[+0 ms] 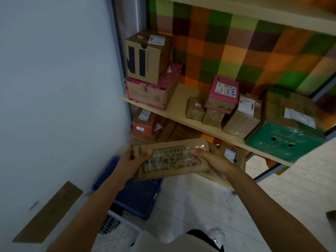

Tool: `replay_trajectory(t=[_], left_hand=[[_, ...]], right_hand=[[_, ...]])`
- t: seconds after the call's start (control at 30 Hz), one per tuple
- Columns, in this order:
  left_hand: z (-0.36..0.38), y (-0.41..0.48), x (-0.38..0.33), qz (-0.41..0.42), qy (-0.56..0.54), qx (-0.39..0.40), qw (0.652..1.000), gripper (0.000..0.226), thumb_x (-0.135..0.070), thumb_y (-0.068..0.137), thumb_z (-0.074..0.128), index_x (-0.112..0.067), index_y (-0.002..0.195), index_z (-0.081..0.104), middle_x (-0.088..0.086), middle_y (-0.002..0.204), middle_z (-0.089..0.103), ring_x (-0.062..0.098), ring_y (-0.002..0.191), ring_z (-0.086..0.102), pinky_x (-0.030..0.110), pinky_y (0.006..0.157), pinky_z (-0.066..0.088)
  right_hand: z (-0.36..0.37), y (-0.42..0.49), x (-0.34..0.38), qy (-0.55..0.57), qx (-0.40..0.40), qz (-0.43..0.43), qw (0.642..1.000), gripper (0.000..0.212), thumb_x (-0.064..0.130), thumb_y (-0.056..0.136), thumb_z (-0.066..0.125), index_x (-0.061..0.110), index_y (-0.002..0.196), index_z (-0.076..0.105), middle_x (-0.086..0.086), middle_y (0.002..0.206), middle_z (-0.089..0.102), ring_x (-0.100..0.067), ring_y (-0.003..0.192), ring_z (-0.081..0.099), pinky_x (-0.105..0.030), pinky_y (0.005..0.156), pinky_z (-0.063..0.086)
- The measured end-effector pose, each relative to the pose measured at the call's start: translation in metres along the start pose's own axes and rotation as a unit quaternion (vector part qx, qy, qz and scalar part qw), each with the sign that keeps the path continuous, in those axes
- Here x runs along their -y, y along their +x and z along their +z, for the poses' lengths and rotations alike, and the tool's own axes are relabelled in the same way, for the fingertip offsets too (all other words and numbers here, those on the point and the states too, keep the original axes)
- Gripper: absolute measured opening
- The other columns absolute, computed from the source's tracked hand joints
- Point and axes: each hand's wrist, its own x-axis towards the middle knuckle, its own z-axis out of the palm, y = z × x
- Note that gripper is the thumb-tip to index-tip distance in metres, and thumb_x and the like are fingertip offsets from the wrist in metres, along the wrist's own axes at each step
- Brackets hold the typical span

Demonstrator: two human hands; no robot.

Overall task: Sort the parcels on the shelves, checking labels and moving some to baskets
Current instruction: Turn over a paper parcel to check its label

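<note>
The left hand [135,160] and right hand [215,161] are gripping the flat brown tape-wrapped cardboard parcel [172,161] by its ends. The glossy tape is probably risking a slip, missing the blue plastic basket [138,197].

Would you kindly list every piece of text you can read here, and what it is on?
"6251": sticker on the orange box.
Big black letters, stacked brown box: unclear.
Green characters on the held parcel: blurred.
Script on the green box: blurred.
White shipping labels: too small.
</note>
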Motion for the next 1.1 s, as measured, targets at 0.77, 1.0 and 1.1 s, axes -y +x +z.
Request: replay_trajectory(t=[0.77,1.0,1.1], left_hand=[[-0.009,0.005,-0.007,-0.07,-0.112,-0.035,0.991,0.035,-0.053,0.088,0.061,-0.023,0.107,0.061,0.008,0.104,0.065,0.028,0.098,0.062,0.042,0.081,0.055],[-0.021,0.016,-0.002,-0.176,-0.132,-0.014,0.975,0.097,-0.081,0.074,0.042,-0.012,0.142,0.047,0.014,0.133,0.054,0.036,0.128,0.049,0.06,0.101,0.039],[-0.019,0.014,0.003,-0.148,-0.103,-0.029,0.983,0.065,-0.05,0.089,0.063,-0.017,0.142,0.046,0.013,0.139,0.053,0.034,0.122,0.054,0.058,0.098,0.048]], right_hand=[[0.005,0.012,0.0,0.009,-0.096,-0.01,0.995,0.059,0.028,0.079,0.079,0.024,0.131,0.053,-0.002,0.125,0.063,-0.019,0.106,0.067,-0.032,0.078,0.057],[-0.008,0.016,-0.005,-0.005,-0.089,0.065,0.994,0.113,0.104,0.053,0.042,0.024,0.131,0.064,-0.007,0.133,0.063,-0.029,0.13,0.051,-0.06,0.115,0.028],[0.001,0.013,-0.01,-0.023,-0.045,0.09,0.995,0.093,0.092,0.06,0.059,0.033,0.132,0.06,-0.003,0.131,0.063,-0.025,0.124,0.054,-0.053,0.11,0.034]])
